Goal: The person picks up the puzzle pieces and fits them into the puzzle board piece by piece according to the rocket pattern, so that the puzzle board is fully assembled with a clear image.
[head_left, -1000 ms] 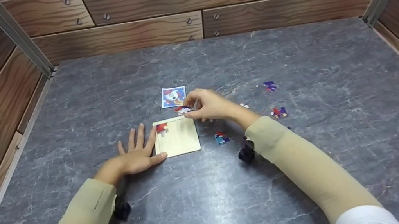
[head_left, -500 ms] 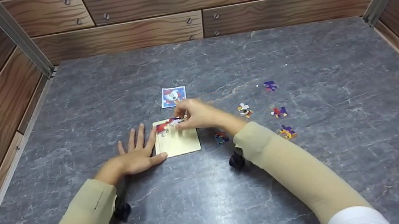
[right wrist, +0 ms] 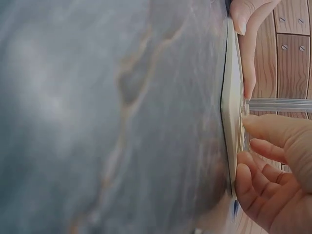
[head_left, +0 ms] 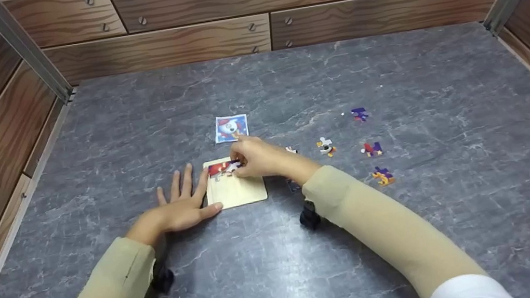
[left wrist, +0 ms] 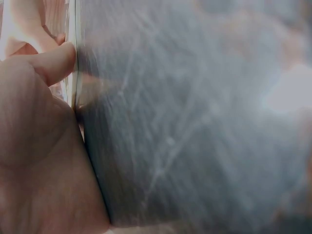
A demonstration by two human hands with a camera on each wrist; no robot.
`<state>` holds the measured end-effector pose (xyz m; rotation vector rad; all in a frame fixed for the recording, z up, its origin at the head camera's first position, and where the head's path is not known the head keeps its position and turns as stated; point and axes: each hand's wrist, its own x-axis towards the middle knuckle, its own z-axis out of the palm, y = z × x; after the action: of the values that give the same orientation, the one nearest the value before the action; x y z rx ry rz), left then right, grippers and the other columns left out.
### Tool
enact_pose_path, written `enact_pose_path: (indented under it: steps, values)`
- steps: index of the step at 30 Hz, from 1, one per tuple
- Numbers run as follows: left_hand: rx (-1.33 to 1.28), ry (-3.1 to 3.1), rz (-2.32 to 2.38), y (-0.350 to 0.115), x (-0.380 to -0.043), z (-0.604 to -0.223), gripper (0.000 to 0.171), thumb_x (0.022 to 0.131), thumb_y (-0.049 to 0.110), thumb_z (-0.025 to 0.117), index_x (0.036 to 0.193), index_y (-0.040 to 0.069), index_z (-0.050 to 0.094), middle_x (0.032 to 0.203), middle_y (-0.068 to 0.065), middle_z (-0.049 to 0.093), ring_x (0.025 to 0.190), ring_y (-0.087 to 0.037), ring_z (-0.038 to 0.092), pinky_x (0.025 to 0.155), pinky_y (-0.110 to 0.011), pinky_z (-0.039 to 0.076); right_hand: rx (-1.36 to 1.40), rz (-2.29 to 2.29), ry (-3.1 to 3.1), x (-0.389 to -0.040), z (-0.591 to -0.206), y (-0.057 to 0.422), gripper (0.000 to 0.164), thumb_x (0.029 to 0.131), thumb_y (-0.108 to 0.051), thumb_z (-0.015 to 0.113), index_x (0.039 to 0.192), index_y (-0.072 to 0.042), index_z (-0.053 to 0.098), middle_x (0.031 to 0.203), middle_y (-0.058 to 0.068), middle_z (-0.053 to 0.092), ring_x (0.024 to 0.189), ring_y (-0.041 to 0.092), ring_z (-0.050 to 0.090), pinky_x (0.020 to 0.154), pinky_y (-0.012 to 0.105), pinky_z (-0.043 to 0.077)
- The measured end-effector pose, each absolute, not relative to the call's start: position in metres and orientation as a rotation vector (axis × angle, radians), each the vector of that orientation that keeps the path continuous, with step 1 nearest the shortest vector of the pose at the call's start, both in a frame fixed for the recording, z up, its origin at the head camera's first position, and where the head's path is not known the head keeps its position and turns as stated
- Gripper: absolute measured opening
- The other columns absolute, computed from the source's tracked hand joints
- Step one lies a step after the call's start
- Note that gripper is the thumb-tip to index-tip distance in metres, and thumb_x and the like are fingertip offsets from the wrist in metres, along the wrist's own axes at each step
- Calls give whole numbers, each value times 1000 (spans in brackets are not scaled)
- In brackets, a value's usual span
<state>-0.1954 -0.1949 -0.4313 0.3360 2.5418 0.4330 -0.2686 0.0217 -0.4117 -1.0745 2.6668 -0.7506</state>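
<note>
A pale, square puzzle board (head_left: pixel 237 194) lies on the table in the head view. My left hand (head_left: pixel 177 212) rests flat at its left edge, fingers spread, index finger and thumb touching the border. A red puzzle piece (head_left: pixel 216 169) sits in the board's upper left corner. Right beside it, along the top edge, my right hand (head_left: pixel 260 156) pinches another puzzle piece (head_left: pixel 232 167) between thumb and fingers, low over the board. The fingers partly cover that piece. From the right wrist view, the fingertips of this hand (right wrist: pixel 280 175) are right at the board's surface.
A small picture card (head_left: pixel 230 128) lies behind the board. Several loose pieces are to the right, among them a purple piece (head_left: pixel 359 114), a white piece (head_left: pixel 326 146), a red and purple piece (head_left: pixel 372 149) and an orange piece (head_left: pixel 383 175). Wood-patterned walls (head_left: pixel 186 45) enclose the table.
My right hand has carried its puzzle piece from above the board's top right corner leftward and down, against the red piece. My left hand has stayed in place.
</note>
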Motion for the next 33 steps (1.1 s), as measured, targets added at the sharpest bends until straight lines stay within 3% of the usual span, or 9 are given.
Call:
enact_pose_path:
  steps: [5, 10, 17, 27, 33]
  values:
    - [341, 2550, 438, -195, -195, -432, 97, 83, 76, 31, 147, 22, -17, 146, -12, -35, 129, -33, -35, 93, -66, -20, -1080, -683, 2692, -269, -412, 18, 25, 79, -13, 71, 98, 0, 63, 112, 18, 59, 134, 34, 28, 93, 37, 41]
    - [345, 2559, 442, -195, -193, -431, 97, 83, 76, 31, 148, 21, -16, 146, -12, -34, 129, -34, -34, 93, -66, -19, -1077, -642, 2698, -267, -411, 16, 26, 82, -15, 70, 103, -1, 63, 119, 19, 56, 134, 34, 28, 94, 38, 41]
    - [350, 2554, 465, -194, -192, -429, 97, 82, 76, 31, 148, 21, -15, 146, -13, -33, 129, -34, -34, 92, -66, -21, -1018, -639, 2740, -264, -410, 15, 23, 82, -14, 70, 101, -2, 63, 139, 27, 37, 117, 32, 49, 87, 39, 45]
    - [339, 2536, 432, -195, -195, -431, 96, 83, 76, 30, 147, 23, -16, 146, -10, -35, 129, -32, -35, 93, -67, -18, -1082, -617, 2740, -265, -412, 17, 20, 84, -15, 69, 102, -7, 69, 136, 23, 43, 133, 35, 29, 98, 45, 38]
    - [337, 2535, 436, -195, -196, -431, 97, 82, 76, 31, 147, 22, -16, 146, -11, -35, 129, -32, -36, 93, -66, -19, -1084, -606, 2736, -266, -412, 17, 18, 84, -16, 69, 101, -10, 72, 135, 20, 46, 129, 33, 37, 97, 43, 39]
